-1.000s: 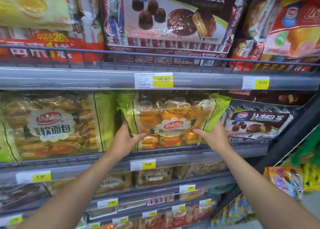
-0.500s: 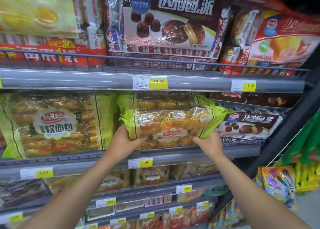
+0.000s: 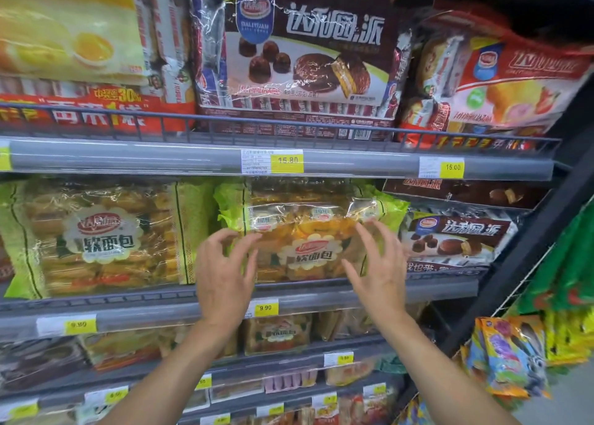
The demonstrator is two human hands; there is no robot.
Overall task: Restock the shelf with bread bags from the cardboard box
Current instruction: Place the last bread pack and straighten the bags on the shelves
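Note:
A green-edged clear bread bag point(image 3: 308, 238) sits on the middle shelf point(image 3: 167, 309), leaning back against other bags behind it. My left hand point(image 3: 225, 273) hovers in front of the bag's left part with fingers spread and loosely bent, holding nothing. My right hand point(image 3: 379, 270) hovers before its right part, fingers spread, also free of the bag. A second bread bag point(image 3: 96, 238) of the same kind stands to the left on the same shelf. The cardboard box is out of view.
Chocolate pie packs point(image 3: 456, 238) stand right of the bread bag, and larger ones point(image 3: 305, 58) fill the upper shelf behind a wire rail point(image 3: 289, 128). Lower shelves hold smaller bread packs point(image 3: 276, 331). Colourful snack bags point(image 3: 511, 354) hang on a rack at right.
Both hands gripped the bag's lower corners, tipped it back onto the shelf, then let go and drew back a little. The view has moved closer and slightly up.

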